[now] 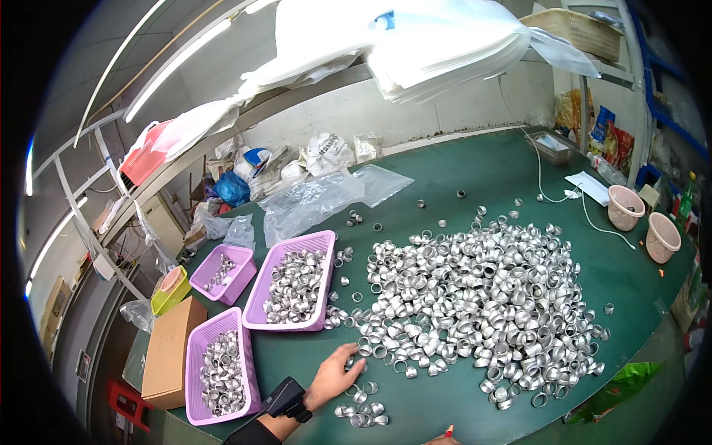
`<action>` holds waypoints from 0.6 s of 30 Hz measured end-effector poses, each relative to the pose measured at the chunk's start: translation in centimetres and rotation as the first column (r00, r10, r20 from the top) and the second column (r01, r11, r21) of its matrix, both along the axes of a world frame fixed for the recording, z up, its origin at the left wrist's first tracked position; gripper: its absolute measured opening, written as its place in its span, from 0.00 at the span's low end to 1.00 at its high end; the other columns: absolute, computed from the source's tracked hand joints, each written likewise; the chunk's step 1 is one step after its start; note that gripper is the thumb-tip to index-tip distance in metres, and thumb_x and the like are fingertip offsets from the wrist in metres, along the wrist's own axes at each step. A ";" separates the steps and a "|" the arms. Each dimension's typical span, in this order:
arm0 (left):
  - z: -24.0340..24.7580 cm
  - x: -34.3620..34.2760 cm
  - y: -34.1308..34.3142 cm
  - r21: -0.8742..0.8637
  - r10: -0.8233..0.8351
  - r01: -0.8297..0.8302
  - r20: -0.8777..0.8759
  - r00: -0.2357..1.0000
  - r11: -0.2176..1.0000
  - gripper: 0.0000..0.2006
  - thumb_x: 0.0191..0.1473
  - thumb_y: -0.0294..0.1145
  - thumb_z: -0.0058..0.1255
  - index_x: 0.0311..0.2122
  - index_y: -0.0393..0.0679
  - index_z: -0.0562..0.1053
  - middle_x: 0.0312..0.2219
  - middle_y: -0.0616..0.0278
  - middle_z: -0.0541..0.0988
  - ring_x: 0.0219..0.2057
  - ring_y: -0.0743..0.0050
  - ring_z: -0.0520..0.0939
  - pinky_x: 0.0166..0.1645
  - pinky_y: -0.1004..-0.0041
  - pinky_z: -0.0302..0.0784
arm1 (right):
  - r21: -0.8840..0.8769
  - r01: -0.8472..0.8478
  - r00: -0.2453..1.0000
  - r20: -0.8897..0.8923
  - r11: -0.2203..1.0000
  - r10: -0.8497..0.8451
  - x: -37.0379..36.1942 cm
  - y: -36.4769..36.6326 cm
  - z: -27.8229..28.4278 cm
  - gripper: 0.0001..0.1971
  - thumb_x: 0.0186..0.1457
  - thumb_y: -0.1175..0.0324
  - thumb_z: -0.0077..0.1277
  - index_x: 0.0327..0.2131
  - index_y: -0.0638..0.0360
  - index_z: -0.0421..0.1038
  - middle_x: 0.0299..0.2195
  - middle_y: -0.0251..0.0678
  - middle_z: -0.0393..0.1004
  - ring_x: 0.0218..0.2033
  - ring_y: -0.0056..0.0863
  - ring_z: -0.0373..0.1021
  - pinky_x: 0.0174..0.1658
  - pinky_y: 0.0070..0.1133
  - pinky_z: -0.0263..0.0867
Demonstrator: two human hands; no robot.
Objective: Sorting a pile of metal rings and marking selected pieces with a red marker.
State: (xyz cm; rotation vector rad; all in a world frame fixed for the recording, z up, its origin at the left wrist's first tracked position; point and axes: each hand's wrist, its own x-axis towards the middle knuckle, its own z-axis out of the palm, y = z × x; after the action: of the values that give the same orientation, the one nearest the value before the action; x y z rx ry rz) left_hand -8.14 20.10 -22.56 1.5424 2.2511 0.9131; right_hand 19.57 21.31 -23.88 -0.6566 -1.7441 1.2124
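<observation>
My left hand (335, 378), with a black device (285, 399) strapped at the wrist, rests on the table at the near left edge of a large heap of silvery metal rings (475, 297). Its thumb and fingers are curled around a metal ring, partly hidden by them. A small group of loose rings (362, 412) lies just below this hand. Only a sliver of my right hand (440, 440) shows at the lower edge. From it sticks up a slim red pen-like tool (449, 431); most of the grip is out of the picture.
Purple baskets (326, 293) of rings stand left of the heap, beside a cardboard box (165, 363). Clear plastic bags (311, 208) lie behind them on the green table (475, 174). At the right are two pink pots (662, 239) and a white cable (593, 216).
</observation>
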 end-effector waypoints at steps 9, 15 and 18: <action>-2.5 -4.8 7.5 -0.054 0.019 -0.028 -0.168 0.986 0.998 0.32 0.38 0.51 0.51 0.47 0.45 0.59 0.43 0.52 0.64 0.48 0.59 0.61 0.54 0.64 0.47 | -0.067 -0.003 1.000 0.007 0.998 0.003 -0.5 0.1 0.9 0.06 0.42 0.75 0.51 0.20 0.60 0.63 0.14 0.36 0.63 0.12 0.28 0.59 0.17 0.21 0.55; -1.8 -1.2 4.4 -0.021 -0.339 0.340 -0.128 0.932 0.940 0.16 0.46 0.39 0.46 0.38 0.39 0.65 0.39 0.55 0.67 0.43 0.59 0.65 0.49 0.68 0.57 | -0.069 0.061 0.997 0.040 0.996 -0.058 -0.9 -0.7 0.0 0.07 0.44 0.74 0.50 0.19 0.61 0.62 0.13 0.34 0.65 0.11 0.22 0.57 0.17 0.18 0.54; -1.3 -0.2 2.2 -0.062 -0.412 0.409 -0.036 0.911 0.910 0.15 0.51 0.38 0.38 0.40 0.38 0.65 0.45 0.52 0.63 0.49 0.56 0.60 0.53 0.66 0.52 | -0.110 0.025 0.993 0.117 0.994 -0.012 -0.9 -0.9 -0.5 0.08 0.47 0.72 0.48 0.19 0.61 0.62 0.13 0.32 0.67 0.13 0.16 0.58 0.18 0.16 0.55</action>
State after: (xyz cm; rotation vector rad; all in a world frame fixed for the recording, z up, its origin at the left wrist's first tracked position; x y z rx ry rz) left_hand -8.36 22.25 -23.88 1.9279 1.8481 0.6924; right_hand 18.65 20.42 -24.40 -0.8224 -1.7713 1.2885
